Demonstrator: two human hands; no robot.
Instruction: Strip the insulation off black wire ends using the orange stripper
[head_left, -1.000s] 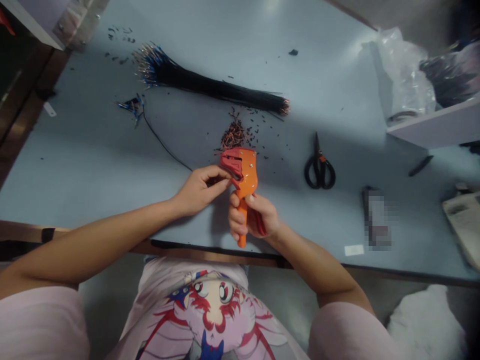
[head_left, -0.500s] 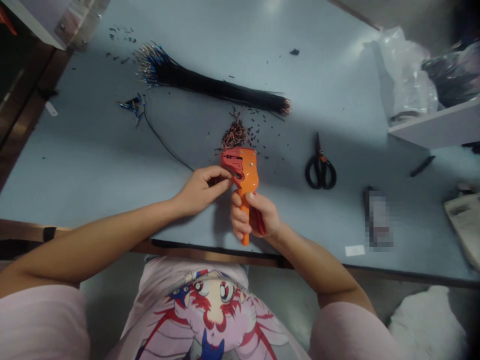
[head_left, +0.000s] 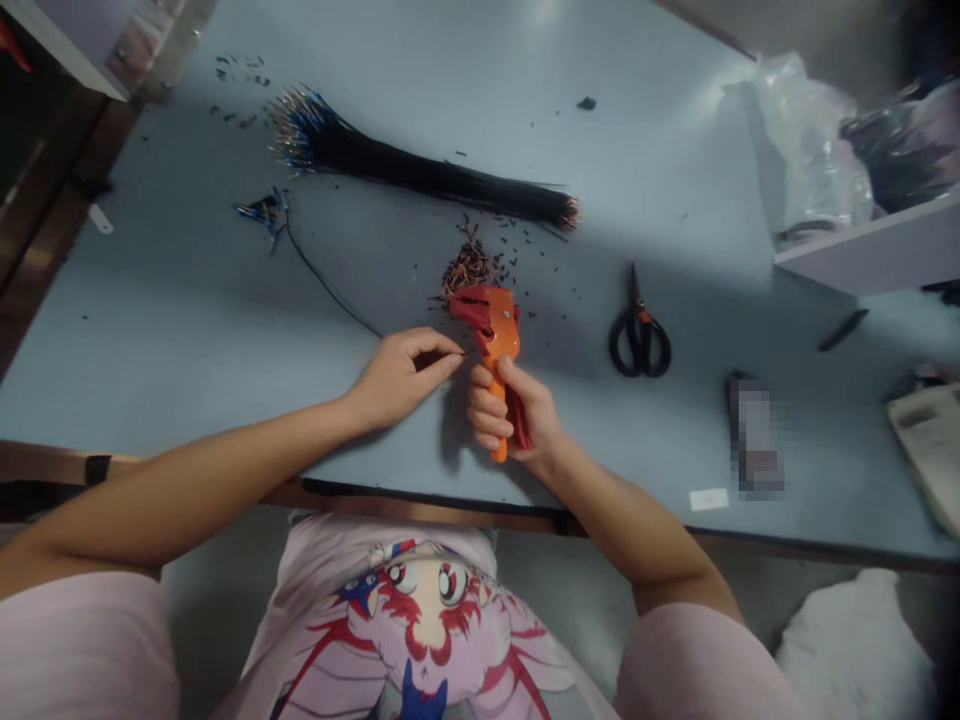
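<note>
My left hand (head_left: pixel 409 375) pinches a thin black wire (head_left: pixel 330 288) between thumb and fingers. One short end of it pokes out toward the tool, and the rest trails up and left to a small cluster of blue-tipped wire ends (head_left: pixel 266 213). Wrapped around the handles of an orange and red wire stripper (head_left: pixel 501 325) is my right hand (head_left: pixel 514 410), closed. The stripper's red jaws point up and left, just beyond my left fingertips. Right behind the jaws lies a heap of copper and black scraps (head_left: pixel 466 265).
A thick bundle of black wires (head_left: pixel 442 178) lies across the back, blue-tipped at left and copper at right. Black-handled scissors (head_left: pixel 640 335), a blurred-out object (head_left: pixel 756 435), a white label (head_left: pixel 709 499) and a dark pen-like item (head_left: pixel 844 330) are to the right. Plastic bags (head_left: pixel 814 150) fill the right corner.
My right hand has shifted the wire stripper slightly up and right and turned it, so its jaws sit off the wire end. My left hand has barely moved.
</note>
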